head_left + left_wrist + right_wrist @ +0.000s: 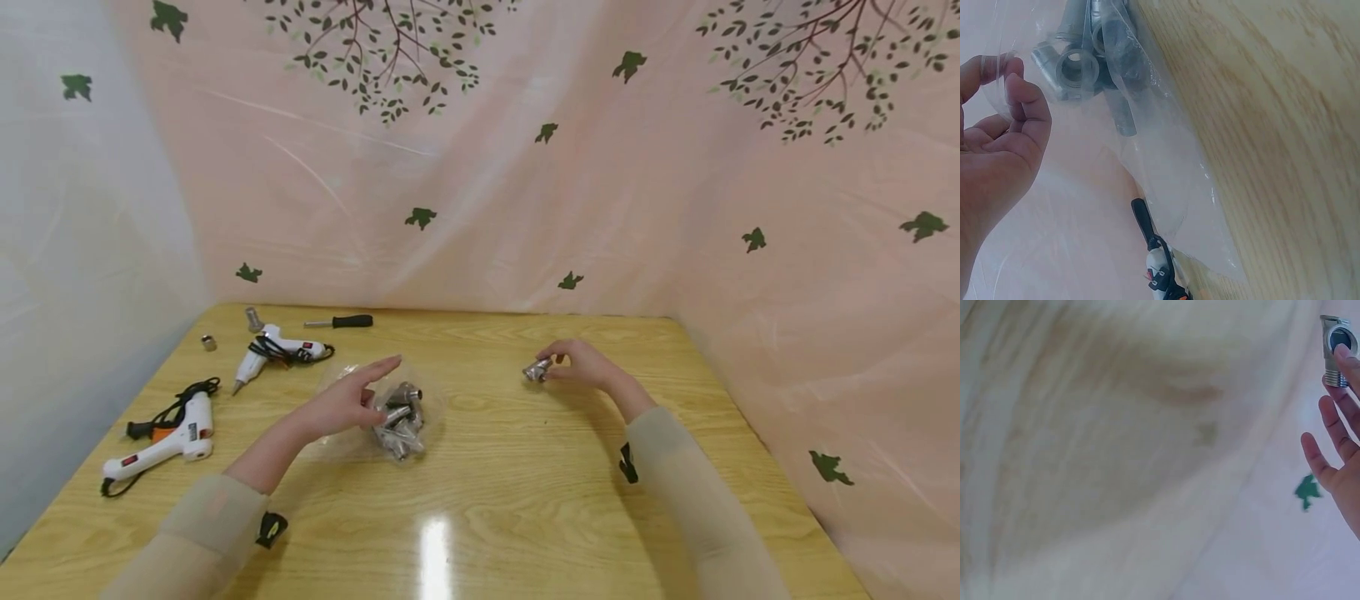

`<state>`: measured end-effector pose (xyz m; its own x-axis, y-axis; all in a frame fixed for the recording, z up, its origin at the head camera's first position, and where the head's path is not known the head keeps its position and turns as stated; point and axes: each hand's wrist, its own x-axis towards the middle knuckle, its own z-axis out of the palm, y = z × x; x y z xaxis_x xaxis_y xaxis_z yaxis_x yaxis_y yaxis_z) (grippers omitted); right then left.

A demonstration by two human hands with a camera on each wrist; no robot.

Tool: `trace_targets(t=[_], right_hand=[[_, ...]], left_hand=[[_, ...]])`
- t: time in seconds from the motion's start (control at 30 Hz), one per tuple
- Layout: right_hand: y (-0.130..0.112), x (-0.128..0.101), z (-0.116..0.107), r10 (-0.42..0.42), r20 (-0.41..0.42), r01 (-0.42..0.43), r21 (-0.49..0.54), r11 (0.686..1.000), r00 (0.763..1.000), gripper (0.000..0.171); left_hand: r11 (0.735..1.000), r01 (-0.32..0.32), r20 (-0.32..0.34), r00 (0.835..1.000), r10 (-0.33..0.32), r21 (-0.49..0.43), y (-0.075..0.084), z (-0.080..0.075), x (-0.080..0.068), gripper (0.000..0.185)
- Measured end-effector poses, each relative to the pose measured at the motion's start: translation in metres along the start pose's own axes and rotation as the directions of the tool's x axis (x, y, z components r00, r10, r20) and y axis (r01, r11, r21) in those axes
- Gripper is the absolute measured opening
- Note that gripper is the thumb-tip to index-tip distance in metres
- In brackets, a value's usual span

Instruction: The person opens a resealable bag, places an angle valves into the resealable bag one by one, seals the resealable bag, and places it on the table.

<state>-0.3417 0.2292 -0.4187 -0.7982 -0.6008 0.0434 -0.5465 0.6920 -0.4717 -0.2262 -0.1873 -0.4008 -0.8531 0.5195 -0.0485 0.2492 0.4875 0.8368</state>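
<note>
A clear plastic bag (1175,162) with several shiny metal pipe fittings (405,417) in it lies on the table, left of the middle. My left hand (341,406) is at the bag's left side. In the left wrist view, the thumb and fingertips (1015,67) of that hand pinch the thin film at its edge. My right hand (585,364) holds one metal pipe fitting (536,370) between thumb and fingers, low over the right half of the table. This fitting shows a threaded end and a round side opening in the right wrist view, where the other fingers are spread.
Two white glue guns (258,354) with black cords lie on the left side. Behind them are a black-handled screwdriver (352,322), an upright metal fitting (253,319) and a small metal ring piece (208,342). A leaf-patterned curtain (480,250) borders the table's back.
</note>
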Motion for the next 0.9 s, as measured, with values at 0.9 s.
trace_targets(t=[0.9], right_hand=[[-0.141, 0.024, 0.039, -0.333, -0.099, 0.331, -0.039, 0.943, 0.938, 0.033]], left_hand=[[1.0, -0.015, -0.001, 1.0, 0.015, -0.015, 0.001, 0.001, 0.002, 0.087]])
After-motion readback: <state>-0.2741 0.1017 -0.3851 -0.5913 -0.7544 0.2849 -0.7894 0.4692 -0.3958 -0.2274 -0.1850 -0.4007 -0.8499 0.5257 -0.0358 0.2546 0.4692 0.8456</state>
